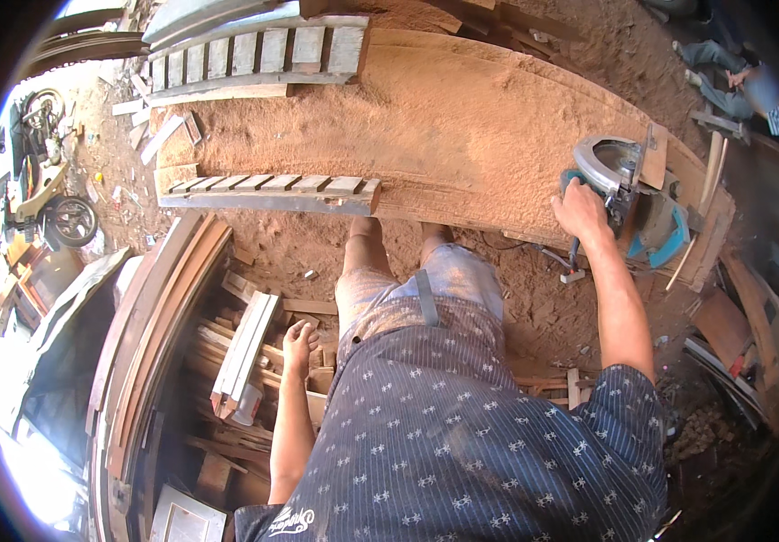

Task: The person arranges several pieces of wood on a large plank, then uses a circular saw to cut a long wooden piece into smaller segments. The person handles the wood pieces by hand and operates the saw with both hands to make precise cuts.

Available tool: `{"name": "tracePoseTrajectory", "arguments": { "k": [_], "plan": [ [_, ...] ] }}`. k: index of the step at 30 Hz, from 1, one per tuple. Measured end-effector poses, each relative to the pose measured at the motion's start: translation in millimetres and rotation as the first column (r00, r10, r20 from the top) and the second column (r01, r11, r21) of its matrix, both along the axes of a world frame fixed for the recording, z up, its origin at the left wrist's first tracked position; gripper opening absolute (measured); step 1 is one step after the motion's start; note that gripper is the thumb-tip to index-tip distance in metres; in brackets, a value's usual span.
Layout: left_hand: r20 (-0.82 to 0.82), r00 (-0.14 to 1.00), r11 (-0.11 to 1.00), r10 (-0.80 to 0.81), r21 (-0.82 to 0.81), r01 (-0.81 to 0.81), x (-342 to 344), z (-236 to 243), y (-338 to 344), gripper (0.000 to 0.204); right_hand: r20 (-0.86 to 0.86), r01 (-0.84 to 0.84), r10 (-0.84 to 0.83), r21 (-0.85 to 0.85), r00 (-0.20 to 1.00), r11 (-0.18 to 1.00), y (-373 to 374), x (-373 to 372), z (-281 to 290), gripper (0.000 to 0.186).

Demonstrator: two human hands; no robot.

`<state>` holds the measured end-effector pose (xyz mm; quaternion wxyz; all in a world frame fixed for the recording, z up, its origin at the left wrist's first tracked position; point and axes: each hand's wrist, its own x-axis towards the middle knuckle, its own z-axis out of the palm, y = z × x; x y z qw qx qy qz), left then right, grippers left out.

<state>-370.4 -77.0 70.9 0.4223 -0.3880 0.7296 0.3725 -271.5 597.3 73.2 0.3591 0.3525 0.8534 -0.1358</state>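
My right hand [581, 211] is wrapped round the handle of a circular saw [608, 164], which has a silver guard and a teal and black body. The saw rests near the right end of a long wooden workbench [461, 108] coated in orange sawdust. Down by my left hip hangs my left hand [299, 347], its fingers loosely curled and nothing visible in them. Farther left, a row of short wooden blocks [267, 186] lies along the bench's near edge. A wider row of pale slats [258, 56] lies along the far edge.
Stacked long planks [150, 334] and a pale timber beam [247, 348] stand to my left. A teal-edged tool part [665, 237] and thin wood strips lie at the bench's right end. A motorbike [51, 194] stands far left; another person [741, 86] sits far right.
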Motion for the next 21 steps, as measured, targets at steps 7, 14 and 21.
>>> {"name": "tracePoseTrajectory", "arguments": {
  "k": [7, 14, 21],
  "plan": [
    [-0.178, 0.96, 0.976, -0.216, -0.026, 0.215, -36.9, 27.9, 67.6, 0.049, 0.069, -0.216, 0.227, -0.137, 0.971, 0.967, 27.6, 18.5, -64.9, 0.035],
    [-0.301, 0.893, 0.927, -0.334, 0.066, 0.369, -73.3, 14.9, 136.1, 0.041, 0.025, -0.058, 0.059, -0.033, 0.998, 0.998, 28.2, -18.0, 39.3, 0.038],
    [-0.615, 0.686, 0.716, -0.388, 0.267, 0.645, -85.0, 56.6, 269.3, 0.042, -0.517, 0.058, -0.118, -0.131, 0.848, 0.99, -13.8, -24.9, 243.8, 0.042]
  ]
}}
